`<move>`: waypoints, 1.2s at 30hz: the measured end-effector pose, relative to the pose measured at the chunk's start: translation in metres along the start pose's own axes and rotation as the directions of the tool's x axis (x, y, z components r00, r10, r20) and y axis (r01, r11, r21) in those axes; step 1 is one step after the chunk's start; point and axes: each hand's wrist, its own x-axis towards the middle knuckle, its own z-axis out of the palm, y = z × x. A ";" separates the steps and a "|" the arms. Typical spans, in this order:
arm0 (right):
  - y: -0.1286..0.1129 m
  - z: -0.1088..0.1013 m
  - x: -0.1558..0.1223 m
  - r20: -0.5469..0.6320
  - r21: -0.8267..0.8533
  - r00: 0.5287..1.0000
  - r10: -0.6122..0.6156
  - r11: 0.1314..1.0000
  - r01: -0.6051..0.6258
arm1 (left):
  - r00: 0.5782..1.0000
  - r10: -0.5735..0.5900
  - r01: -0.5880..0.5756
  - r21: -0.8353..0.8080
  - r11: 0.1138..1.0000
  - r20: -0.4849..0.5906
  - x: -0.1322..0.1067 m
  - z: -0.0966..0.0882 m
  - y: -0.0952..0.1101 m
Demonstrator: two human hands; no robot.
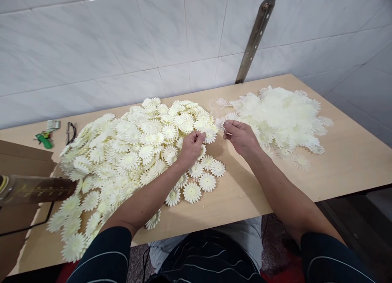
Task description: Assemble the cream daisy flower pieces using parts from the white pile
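My left hand (192,147) is closed in a pinch, with a pale yellow artificial flower (210,134) at its fingertips. To the right, my right hand (240,137) pinches a thin whitish petal piece (219,123), partly hidden by the fingers. Under and beyond my left hand spreads a large heap of pale yellow artificial flowers (128,152), with several single ones lying along its right side. A second pile of thinner, whiter petal pieces (284,115) lies past my right hand.
Both piles rest on a wooden table (245,197) against a tiled wall (122,38). At left are a green tool (44,140), black glasses or cord (71,132), a bottle of brown liquid (39,189) and a cardboard box (21,162). A slotted metal bracket (255,42) stands on the wall.
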 end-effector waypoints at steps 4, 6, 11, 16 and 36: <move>-0.008 -0.006 -0.001 0.105 0.154 0.991 0.084 0.983 -0.099 | 1.000 0.006 -0.006 0.003 1.000 -0.023 0.000 0.002 -0.001; -0.012 -0.007 -0.002 0.152 0.204 0.983 0.100 0.970 -0.130 | 0.999 -0.003 0.002 -0.008 1.000 -0.032 -0.001 0.003 0.000; -0.020 -0.005 -0.008 0.221 0.276 0.971 0.090 0.949 -0.150 | 0.999 -0.043 0.041 -0.052 0.998 -0.025 -0.003 0.005 0.003; -0.022 -0.003 -0.009 0.237 0.245 0.970 0.058 0.962 -0.118 | 1.000 0.000 -0.001 -0.044 0.999 -0.029 -0.002 0.004 0.004; -0.032 -0.083 0.013 -0.171 -0.919 0.555 -0.814 0.335 0.209 | 1.000 -0.014 0.013 -0.020 1.000 -0.020 -0.004 0.008 0.008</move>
